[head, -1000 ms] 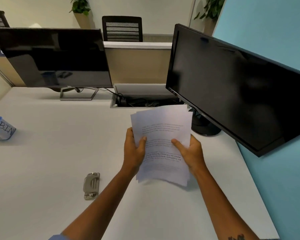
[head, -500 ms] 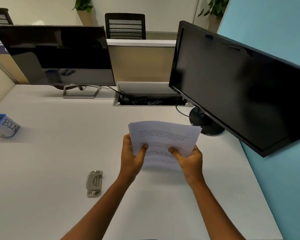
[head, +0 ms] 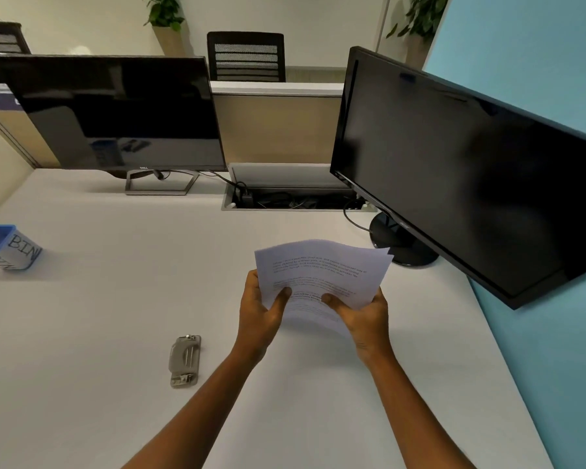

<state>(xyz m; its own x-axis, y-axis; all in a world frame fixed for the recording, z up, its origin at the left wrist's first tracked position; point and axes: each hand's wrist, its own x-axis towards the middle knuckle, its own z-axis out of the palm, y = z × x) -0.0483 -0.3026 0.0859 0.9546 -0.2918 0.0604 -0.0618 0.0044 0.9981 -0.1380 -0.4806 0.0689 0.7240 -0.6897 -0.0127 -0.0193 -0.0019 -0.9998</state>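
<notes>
A small stack of printed white sheets [head: 322,272] is held above the white desk [head: 99,316], tilted away from me so the far edge curves upward. My left hand [head: 259,313] grips the stack's left edge with the thumb on top. On the right side my right hand [head: 362,314] grips the stack in the same way, thumb pressed on the print. A grey metal hole punch [head: 185,361] lies flat on the desk to the left of my left forearm.
A blue cup labelled BIN [head: 9,247] stands at the desk's left edge. Two dark monitors stand at the back left [head: 115,116] and right [head: 454,170], with an open cable tray [head: 295,198] between them. A blue partition [head: 555,367] borders the right side.
The stack has been lowered and tipped flatter, away from me, with both hands keeping their grip. The punch and the cup have not moved on the desk.
</notes>
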